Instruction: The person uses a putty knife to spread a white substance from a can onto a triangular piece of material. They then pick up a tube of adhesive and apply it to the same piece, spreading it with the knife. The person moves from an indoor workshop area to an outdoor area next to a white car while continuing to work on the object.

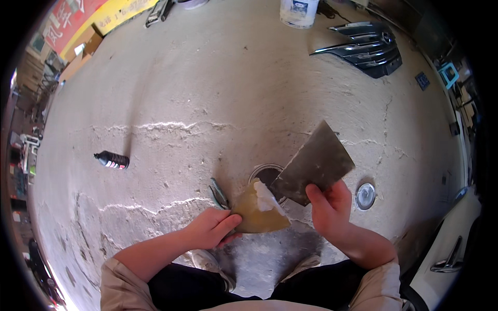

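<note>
My left hand [211, 229] pinches a yellowish, flat plastic putty spreader [251, 212] between thumb and fingers. White putty [266, 197] clings to its right side. My right hand [332, 206] grips a flat grey metal sheet [316, 167], thumb on its upper face, the sheet tilted up to the right. Its lower left corner is close to the putty; whether they touch I cannot tell. Below both, a round dark-looking tin [267, 172] stands on the floor, partly hidden by the spreader and the sheet. A teal-handled tool [218, 194] lies left of the tin.
A round metal lid [365, 196] lies on the concrete floor [197, 93] at right. A black bottle [112, 159] lies on its side at left. A car grille [368, 49] and a white bucket [299, 13] are farther off. A white car door [446, 249] stands at lower right.
</note>
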Motion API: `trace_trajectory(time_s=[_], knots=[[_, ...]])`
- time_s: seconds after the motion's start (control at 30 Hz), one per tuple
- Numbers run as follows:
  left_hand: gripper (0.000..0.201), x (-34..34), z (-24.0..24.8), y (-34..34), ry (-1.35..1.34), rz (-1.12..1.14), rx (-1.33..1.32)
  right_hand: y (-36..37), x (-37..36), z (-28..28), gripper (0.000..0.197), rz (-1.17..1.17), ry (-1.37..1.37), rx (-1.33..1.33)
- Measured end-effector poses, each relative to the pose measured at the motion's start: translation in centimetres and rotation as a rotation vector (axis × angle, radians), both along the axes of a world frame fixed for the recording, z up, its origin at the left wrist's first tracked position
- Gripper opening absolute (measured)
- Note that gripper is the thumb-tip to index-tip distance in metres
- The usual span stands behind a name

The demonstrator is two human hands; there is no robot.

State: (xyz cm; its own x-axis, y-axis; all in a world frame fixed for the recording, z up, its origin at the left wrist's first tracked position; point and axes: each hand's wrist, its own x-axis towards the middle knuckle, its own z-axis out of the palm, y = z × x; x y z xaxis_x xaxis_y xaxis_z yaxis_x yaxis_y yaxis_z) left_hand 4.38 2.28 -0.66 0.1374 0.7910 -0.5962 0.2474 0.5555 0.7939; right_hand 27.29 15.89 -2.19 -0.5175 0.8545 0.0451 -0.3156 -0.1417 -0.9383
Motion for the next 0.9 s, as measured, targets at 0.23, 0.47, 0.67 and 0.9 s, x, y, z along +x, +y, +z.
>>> trace_trajectory(time_s=[0.23, 0.47, 0.67, 0.9], knots=[[0.044, 0.1, -1.0, -0.5, 0.071, 0.123, 0.056, -0.8, 0.7, 1.6, 0.034, 0.187, -0.461, 0.636], [0.042, 0.1, -1.7, -1.4, 0.07, 0.264, 0.151, -0.4, 0.0, 0.5, 0.042, 0.26, -0.351, 0.885], [0.044, -1.3, -1.6, -2.0, 0.124, 0.217, 0.279, 0.5, 0.5, -0.6, 0.041, 0.443, -0.421, 0.978], [0.045, -1.5, -1.9, -2.1, 0.035, 0.238, 0.208, 0.6, 0.4, -0.7, 0.032, 0.199, -0.518, 0.551]])
